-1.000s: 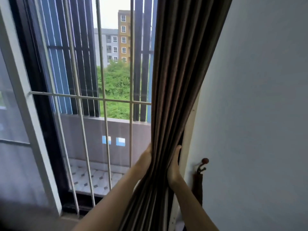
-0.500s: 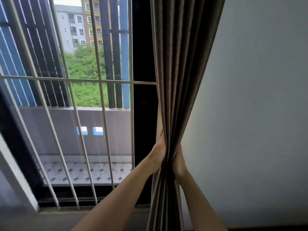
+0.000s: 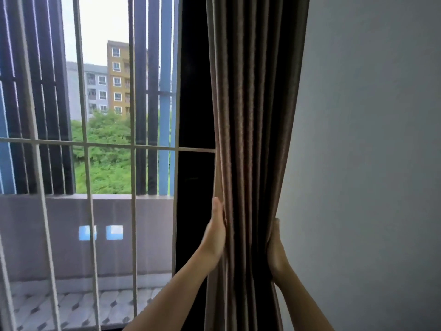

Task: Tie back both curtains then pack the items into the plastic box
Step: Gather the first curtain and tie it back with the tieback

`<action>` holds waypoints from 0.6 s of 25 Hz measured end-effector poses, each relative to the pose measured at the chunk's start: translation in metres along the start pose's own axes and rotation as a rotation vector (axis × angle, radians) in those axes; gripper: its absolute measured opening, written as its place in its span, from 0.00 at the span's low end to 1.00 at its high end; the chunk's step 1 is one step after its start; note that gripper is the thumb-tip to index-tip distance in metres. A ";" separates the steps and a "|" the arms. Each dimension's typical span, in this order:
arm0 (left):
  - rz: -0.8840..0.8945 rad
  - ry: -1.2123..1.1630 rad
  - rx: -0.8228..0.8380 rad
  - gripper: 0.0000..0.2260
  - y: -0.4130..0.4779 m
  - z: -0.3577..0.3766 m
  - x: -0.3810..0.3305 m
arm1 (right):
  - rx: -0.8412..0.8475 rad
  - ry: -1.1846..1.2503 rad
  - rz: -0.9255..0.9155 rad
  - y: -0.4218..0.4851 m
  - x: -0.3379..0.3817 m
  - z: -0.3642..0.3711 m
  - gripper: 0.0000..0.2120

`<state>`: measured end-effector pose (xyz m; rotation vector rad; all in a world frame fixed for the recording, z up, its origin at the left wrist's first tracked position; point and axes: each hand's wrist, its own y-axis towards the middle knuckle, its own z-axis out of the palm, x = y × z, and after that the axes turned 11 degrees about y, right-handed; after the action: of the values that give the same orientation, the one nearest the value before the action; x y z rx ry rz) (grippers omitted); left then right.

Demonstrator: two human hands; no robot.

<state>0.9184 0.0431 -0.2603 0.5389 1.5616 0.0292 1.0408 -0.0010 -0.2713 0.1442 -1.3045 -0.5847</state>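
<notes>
Moved since half a second ago: both hands stand further apart, and the bundle between them is broader. Item, left hand: forearm reaching up from the lower edge, palm flat against the curtain's window-side edge, visible fingers straight, pressing rather than clutching. Item, right hand: against the wall-side edge, seen edge-on, fingers hidden behind the folds; whether they curl round cloth cannot be told. Item, curtain: brown, hanging in deep vertical pleats between window and wall, gathered between the two hands. Handling, by judgement: soft, limp, moderately weighty, apt to spill pleats from a loose hold; best encircled whole at about this height. No tie-back or plastic box in view. Beyond: grey wall, white window bars, balcony parapet, apartment blocks.
</notes>
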 end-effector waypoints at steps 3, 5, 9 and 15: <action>0.135 0.083 -0.132 0.29 0.003 -0.023 -0.022 | -0.066 -0.058 -0.024 0.032 0.006 -0.020 0.26; 0.234 0.196 -0.204 0.26 0.010 -0.040 -0.050 | -0.184 -0.174 -0.292 0.042 0.030 -0.013 0.24; 0.164 0.551 -0.400 0.28 0.031 -0.065 -0.113 | -0.078 -0.398 -0.687 0.051 0.091 0.033 0.22; -0.005 0.561 -0.450 0.21 0.047 -0.120 -0.152 | 0.282 -0.576 -0.473 0.056 0.086 0.119 0.30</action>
<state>0.8145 0.0684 -0.0924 0.1702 2.0209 0.5557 0.9600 0.0317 -0.1407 0.5596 -1.9328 -0.8801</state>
